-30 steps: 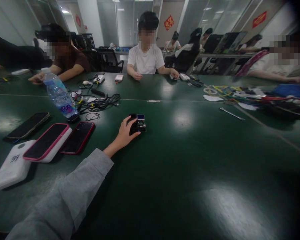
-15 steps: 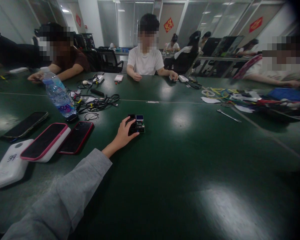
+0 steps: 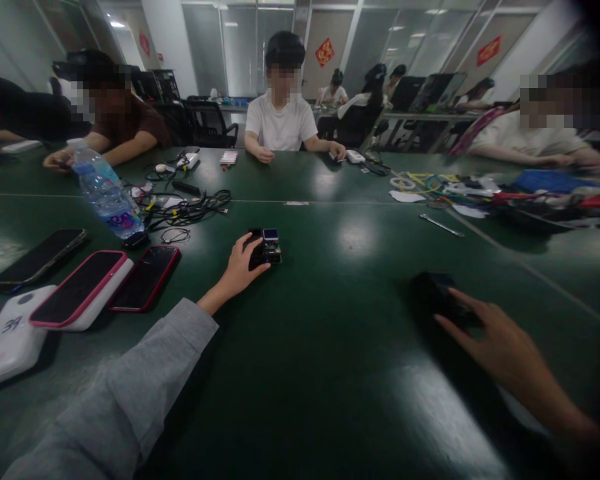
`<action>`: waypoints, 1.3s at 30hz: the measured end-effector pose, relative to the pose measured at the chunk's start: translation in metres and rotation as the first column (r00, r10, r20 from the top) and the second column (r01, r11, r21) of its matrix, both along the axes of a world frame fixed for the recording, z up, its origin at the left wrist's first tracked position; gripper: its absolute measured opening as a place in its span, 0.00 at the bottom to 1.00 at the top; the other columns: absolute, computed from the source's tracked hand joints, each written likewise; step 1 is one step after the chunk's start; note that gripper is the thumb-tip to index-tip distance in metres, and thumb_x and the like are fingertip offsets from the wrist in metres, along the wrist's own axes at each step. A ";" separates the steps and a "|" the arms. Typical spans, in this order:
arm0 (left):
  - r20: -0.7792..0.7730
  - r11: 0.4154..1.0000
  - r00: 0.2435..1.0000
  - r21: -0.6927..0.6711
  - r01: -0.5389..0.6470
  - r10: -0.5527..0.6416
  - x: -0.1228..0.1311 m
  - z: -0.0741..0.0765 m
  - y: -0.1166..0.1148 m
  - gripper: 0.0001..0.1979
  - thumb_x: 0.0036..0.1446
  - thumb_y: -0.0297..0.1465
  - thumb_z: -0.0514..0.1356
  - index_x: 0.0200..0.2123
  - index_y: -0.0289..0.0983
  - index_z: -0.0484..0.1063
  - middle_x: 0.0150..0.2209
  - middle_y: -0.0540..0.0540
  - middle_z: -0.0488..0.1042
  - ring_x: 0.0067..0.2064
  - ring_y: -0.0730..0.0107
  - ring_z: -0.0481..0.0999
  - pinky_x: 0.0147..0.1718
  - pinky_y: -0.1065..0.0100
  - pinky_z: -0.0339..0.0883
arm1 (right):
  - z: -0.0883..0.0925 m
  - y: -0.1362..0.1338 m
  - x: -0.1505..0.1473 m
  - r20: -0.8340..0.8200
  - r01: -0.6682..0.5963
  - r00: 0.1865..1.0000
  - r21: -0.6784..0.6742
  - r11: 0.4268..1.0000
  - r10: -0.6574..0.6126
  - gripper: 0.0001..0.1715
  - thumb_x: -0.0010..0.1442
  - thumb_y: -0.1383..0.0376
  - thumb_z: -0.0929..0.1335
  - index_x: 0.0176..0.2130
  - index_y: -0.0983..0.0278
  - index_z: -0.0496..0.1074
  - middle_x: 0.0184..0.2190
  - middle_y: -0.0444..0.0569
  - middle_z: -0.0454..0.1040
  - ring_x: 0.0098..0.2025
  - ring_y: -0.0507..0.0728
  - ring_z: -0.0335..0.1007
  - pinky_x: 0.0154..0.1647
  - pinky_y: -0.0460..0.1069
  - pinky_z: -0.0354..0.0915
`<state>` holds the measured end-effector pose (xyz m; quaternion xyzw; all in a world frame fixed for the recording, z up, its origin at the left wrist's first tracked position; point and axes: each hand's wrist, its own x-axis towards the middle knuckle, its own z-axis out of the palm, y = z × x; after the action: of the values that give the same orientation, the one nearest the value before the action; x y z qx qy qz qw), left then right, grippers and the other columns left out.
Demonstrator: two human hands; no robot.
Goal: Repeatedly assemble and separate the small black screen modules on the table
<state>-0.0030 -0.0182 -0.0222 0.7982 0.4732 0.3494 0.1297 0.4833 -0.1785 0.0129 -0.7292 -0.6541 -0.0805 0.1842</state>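
Near the middle of the green table (image 3: pixel 300 320), my left hand (image 3: pixel 237 270) grips the side of a small black electronic device (image 3: pixel 271 247). This device has a little screen at its top and bare circuit parts below it, and it rests on the table. At the right, my right hand (image 3: pixel 495 333) holds a dark, box-shaped object (image 3: pixel 443 297) between thumb and fingers. That object is blurred, and I cannot make out its kind. A wide stretch of table lies between the two hands.
Left of my arm lie phones (image 3: pixel 145 277), a white power bank marked 39 (image 3: pixel 13 333) and a tilted water bottle (image 3: pixel 107 193). Tangled black cables (image 3: pixel 195 207) are behind them. A wrench (image 3: pixel 441 225) lies before a tool pile (image 3: pixel 545 193). A co-worker (image 3: pixel 283 123) sits opposite.
My right hand has come into view from the right with the dark box-shaped object. The whole scene has shifted slightly left; my left hand keeps its grip on the device.
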 end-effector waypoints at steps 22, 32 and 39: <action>0.034 1.000 0.999 -0.014 0.015 -0.014 0.003 0.007 -0.001 0.32 0.59 0.38 0.64 0.63 0.46 0.56 0.67 0.39 0.49 0.69 0.46 0.51 0.64 0.40 0.53 | -0.018 0.159 -0.237 -0.043 -0.532 0.840 0.139 0.835 0.541 0.37 0.65 0.49 0.64 0.64 0.65 0.57 0.45 0.58 0.66 0.45 0.65 0.66 0.43 0.59 0.69; 0.043 1.000 0.999 -0.010 0.026 -0.026 0.002 0.004 0.000 0.33 0.58 0.37 0.65 0.63 0.49 0.55 0.67 0.41 0.48 0.69 0.45 0.51 0.63 0.38 0.53 | -0.021 0.161 -0.235 -0.046 -0.558 0.824 0.104 0.823 0.565 0.39 0.64 0.51 0.65 0.67 0.64 0.53 0.47 0.58 0.64 0.46 0.65 0.64 0.43 0.60 0.70; 0.051 0.999 0.998 0.001 0.035 -0.035 -0.001 0.000 0.005 0.33 0.57 0.38 0.65 0.63 0.50 0.56 0.67 0.42 0.50 0.68 0.46 0.52 0.63 0.38 0.54 | -0.020 0.159 -0.236 -0.067 -0.571 0.813 0.101 0.815 0.578 0.39 0.64 0.52 0.65 0.67 0.61 0.51 0.48 0.57 0.64 0.47 0.65 0.64 0.46 0.61 0.70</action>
<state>-0.0035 -0.0134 -0.0218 0.7973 0.4557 0.3671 0.1477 0.2476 -0.0194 -0.0068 -0.4932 -0.8306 -0.0116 0.2584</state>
